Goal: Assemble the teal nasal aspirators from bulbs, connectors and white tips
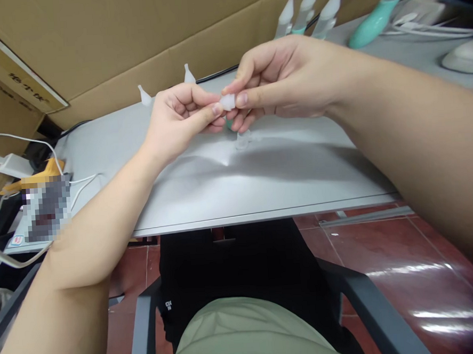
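Observation:
My left hand (184, 113) and my right hand (278, 81) meet above the grey table (261, 181). Both pinch one small white translucent plastic piece (227, 101) between thumbs and fingertips. A bit of green shows under my right fingers, too hidden to name. Just below the hands a small clear plastic piece (242, 140) lies on the table. Two white cone-shaped tips (145, 95) (189, 74) stand upright at the table's far edge, behind my left hand.
Cardboard boxes (132, 39) wall the back. Three tall white-tipped tools (306, 10) and a teal handle (371, 22) with white cables lie far right. A white charger (13, 165) and power strip sit left. Chair arms (368, 308) and red tiled floor lie below.

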`<act>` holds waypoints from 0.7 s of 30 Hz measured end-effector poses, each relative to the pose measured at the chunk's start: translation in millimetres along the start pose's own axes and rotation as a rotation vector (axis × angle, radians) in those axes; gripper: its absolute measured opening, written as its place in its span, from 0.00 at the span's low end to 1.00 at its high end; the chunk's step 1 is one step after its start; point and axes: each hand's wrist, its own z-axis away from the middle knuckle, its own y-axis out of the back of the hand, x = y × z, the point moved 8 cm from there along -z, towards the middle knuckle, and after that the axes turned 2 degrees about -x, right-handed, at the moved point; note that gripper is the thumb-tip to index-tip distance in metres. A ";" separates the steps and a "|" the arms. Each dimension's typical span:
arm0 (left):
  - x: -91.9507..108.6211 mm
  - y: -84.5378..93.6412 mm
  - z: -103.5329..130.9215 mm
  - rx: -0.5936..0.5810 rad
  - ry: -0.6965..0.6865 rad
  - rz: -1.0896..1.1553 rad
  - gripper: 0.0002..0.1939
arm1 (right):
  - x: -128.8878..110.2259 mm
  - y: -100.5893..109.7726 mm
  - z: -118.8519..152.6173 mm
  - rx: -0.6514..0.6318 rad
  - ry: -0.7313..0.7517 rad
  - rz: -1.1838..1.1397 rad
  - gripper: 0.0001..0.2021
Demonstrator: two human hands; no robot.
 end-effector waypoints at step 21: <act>2.3 12.8 2.1 0.091 -0.022 -0.035 0.13 | -17.0 -3.3 -1.1 0.277 0.192 0.163 0.18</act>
